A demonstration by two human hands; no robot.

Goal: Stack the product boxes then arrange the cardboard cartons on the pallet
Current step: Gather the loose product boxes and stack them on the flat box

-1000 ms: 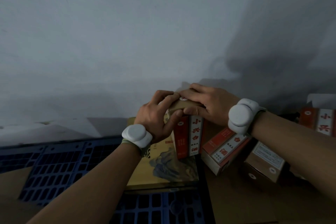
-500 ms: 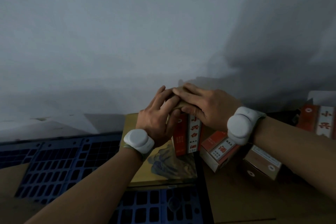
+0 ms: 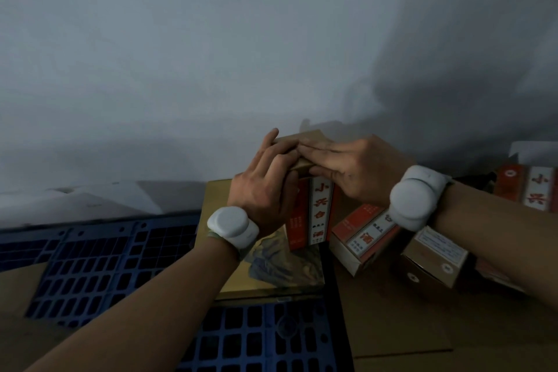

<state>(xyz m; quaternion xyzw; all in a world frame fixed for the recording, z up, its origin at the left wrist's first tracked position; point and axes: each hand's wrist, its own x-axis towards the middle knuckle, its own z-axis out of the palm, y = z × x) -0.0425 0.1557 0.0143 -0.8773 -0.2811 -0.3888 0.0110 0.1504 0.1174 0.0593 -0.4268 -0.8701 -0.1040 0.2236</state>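
An upright red and white product box with a brown top stands on a flat yellow picture box, which lies on the blue plastic pallet. My left hand lies against the box's top left corner, its fingers stretched straight over the brown top flap. My right hand covers the top from the right. Its fingers lie flat on the flap and its thumb is tucked under the edge, pinching it. Both wrists wear white bands.
A second red and white box lies tilted just right of the upright one. Beside it sits a brown labelled box, and another red and white box is at the right edge. Brown cardboard covers the floor on the right. A grey wall rises close behind.
The fingers of both hands have straightened from a curled hold and now lie flat over the box's top flap. The view has shifted slightly; the box stays upright in place.
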